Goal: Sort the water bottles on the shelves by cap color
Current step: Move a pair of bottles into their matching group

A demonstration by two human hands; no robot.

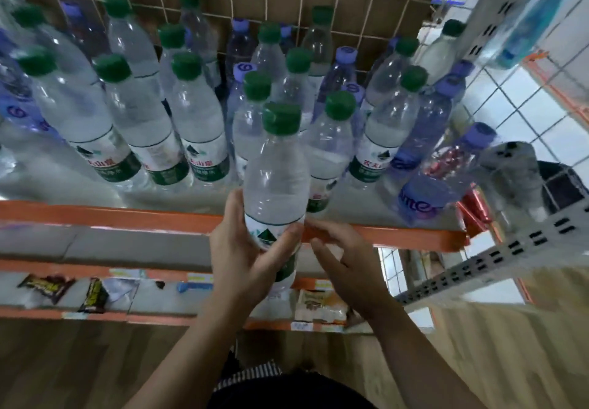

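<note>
My left hand (pixel 242 255) grips a green-capped water bottle (pixel 275 182) by its lower body, upright in front of the shelf edge. My right hand (pixel 344 265) hovers just right of the bottle with fingers relaxed and spread, holding nothing. Several green-capped bottles (pixel 191 115) stand on the top shelf (pixel 95 214), mostly at left and centre. Purple-capped bottles (pixel 424 131) stand among them at centre back, at the right and at the far left (pixel 19 106).
A wire grid (pixel 287 0) backs the shelf. A grey perforated upright (pixel 497 259) frames the right side. Lower shelves hold snack packets (pixel 47 287). A red shiny object (pixel 475 204) sits at the shelf's right end. White tiled floor lies to the right.
</note>
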